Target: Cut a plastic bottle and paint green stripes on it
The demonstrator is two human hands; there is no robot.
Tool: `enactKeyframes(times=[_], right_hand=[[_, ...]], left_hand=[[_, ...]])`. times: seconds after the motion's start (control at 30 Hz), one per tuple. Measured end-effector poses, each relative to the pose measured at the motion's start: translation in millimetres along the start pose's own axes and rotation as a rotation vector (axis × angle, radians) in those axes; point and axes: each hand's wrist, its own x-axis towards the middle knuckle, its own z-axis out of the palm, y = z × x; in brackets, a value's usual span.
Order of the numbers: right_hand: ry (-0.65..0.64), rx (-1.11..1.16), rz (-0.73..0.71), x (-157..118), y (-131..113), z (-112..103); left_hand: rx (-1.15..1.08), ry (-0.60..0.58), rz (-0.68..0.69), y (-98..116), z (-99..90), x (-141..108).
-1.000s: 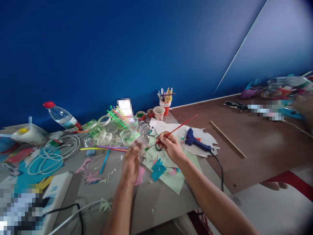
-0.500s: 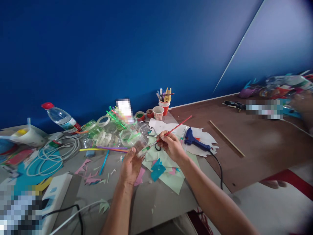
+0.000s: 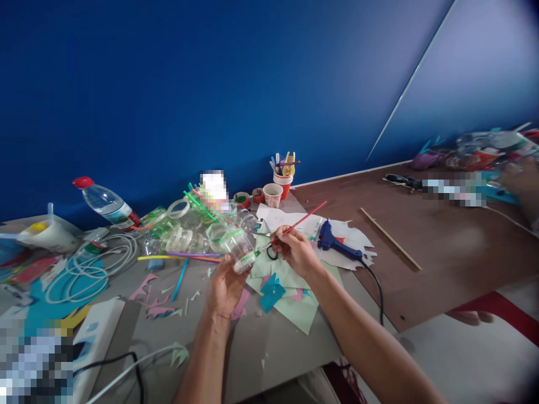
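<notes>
My left hand (image 3: 225, 286) is closed around the lower end of a clear plastic cup-like piece (image 3: 237, 247), which has green paint along its rims and is tilted over the table. Between the fingers of my right hand (image 3: 295, 249) is a thin red-handled paintbrush (image 3: 309, 215). Its bristle end points left and meets, or comes very close to, the green-marked rim of the clear piece. Black scissor handles (image 3: 272, 254) lie just under my right hand, on pale green paper sheets (image 3: 301, 308). A teal paper cutout (image 3: 272, 292) rests on those sheets.
A blue glue gun (image 3: 339, 241) with a black cord lies right of my hands, near a wooden stick (image 3: 391, 238). Clear plastic bottle pieces (image 3: 181, 238), a red-capped bottle (image 3: 105, 202) and a coiled white cable (image 3: 90, 269) are left. Paint cups (image 3: 241, 200) stand behind. Another person's hand (image 3: 520, 177) is far right.
My left hand has turned the clear piece, so its green-painted lower rim now faces more toward the brush. The brush has shifted slightly down and left.
</notes>
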Motion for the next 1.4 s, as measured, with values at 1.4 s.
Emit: enactKeyframes(times=[1.4], right_hand=[[0.026, -0.157, -0.072, -1.6, 4.3, 1.4]], left_hand=[[-0.033, -0.018, -0.006, 6.7, -1.3, -3.7]])
